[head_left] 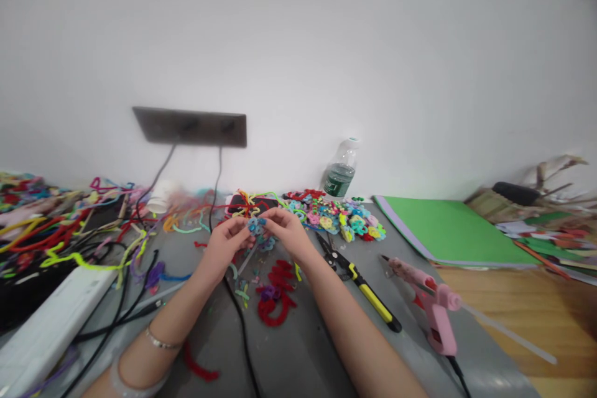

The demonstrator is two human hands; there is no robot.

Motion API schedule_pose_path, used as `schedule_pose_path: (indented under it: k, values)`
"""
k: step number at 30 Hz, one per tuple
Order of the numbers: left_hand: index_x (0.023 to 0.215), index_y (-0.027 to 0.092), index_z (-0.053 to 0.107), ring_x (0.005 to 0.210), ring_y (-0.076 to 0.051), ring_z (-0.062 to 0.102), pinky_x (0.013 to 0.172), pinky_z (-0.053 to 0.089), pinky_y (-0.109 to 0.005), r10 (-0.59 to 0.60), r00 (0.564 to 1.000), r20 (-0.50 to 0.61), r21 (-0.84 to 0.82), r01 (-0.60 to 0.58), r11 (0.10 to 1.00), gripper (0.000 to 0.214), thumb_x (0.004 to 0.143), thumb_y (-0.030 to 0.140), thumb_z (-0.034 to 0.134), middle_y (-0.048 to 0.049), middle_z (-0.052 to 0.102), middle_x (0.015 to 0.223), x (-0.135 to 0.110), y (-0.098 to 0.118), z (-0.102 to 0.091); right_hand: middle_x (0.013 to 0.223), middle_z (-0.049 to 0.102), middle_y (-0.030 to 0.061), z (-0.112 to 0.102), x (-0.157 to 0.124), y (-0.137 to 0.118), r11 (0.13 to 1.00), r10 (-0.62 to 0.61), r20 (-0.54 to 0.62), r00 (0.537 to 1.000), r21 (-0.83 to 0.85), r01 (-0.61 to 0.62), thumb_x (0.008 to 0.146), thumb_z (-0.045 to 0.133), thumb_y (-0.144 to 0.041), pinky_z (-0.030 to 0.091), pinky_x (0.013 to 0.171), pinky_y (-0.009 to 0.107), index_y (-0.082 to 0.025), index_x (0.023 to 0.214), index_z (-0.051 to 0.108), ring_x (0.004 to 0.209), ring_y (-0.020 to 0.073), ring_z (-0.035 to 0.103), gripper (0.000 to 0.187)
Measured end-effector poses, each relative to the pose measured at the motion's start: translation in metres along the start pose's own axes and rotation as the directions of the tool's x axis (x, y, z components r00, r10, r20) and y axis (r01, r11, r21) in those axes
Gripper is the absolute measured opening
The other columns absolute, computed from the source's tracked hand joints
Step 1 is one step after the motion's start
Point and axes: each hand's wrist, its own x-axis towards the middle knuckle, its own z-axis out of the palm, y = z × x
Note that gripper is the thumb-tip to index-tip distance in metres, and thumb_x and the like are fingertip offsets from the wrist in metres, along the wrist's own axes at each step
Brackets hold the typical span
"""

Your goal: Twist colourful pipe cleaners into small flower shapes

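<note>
Both hands meet over the middle of the grey desk [293,367], and between them sits a small blue pipe-cleaner flower [257,225], lifted just clear of the surface. The left hand [226,244] pinches it from one side and the right hand [290,230] from the other, fingers narrow and closed on the petals. That two-sided grip, I'd say, keeps the soft wire from twisting out of shape. Just beyond the right hand lies a heap of finished flowers [336,221], probably gathered there so they stay apart from the raw stuff. The yellow-handled cutters [368,295] and the pink glue gun [438,311] lie to the right, handles toward the person, likely parked within the right hand's reach. Red pipe-cleaner scraps [276,298] lie between the forearms, a black cable [240,323] runs beside them, and loose pipe cleaners [56,233] sprawl at the left. A water bottle [341,169] stands back by the wall, out of the way.
</note>
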Motion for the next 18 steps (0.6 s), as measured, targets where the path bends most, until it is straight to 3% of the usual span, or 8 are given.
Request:
schedule_pose_path:
  k: [6,12,18]
  values:
    - [0.079,0.016,0.073,0.064,-0.01,0.063,0.06,0.055,-0.02,-0.002,0.995,-0.101,-0.177,-0.015,0.984,0.045,0.05,0.045,0.091,0.0009,0.069,0.072,0.0007,0.0002,0.0048,0.076,0.069,0.0002,0.002,-0.0022,0.0015,0.995,0.027,0.014,1.0,0.1,-0.028,0.069,0.079,-0.035,0.054,0.07,0.028,-0.019,0.079,0.068,0.067,0.0127,0.063,0.022]
    - [0.077,0.015,0.071,0.061,-0.009,0.06,0.055,0.053,-0.018,0.003,0.999,-0.04,-0.095,-0.007,0.995,0.042,0.055,0.046,0.088,0.0014,0.065,0.07,-0.0003,-0.0001,0.0048,0.078,0.069,-0.0001,0.0036,-0.0017,0.0006,0.994,-0.021,0.011,1.0,0.105,0.02,0.073,0.077,-0.035,0.055,0.067,0.028,-0.022,0.091,0.068,0.07,0.0142,0.064,0.024]
    - [0.078,0.017,0.069,0.063,-0.01,0.06,0.056,0.053,-0.018,0.023,0.999,-0.045,-0.097,-0.027,0.995,0.04,0.059,0.046,0.086,0.0024,0.063,0.071,-0.0007,-0.0032,0.0033,0.081,0.073,0.0027,0.0035,-0.0013,-0.001,0.999,-0.016,-0.016,1.0,0.044,0.017,0.07,0.078,-0.037,0.056,0.068,0.028,-0.02,0.083,0.073,0.07,0.015,0.065,0.022]
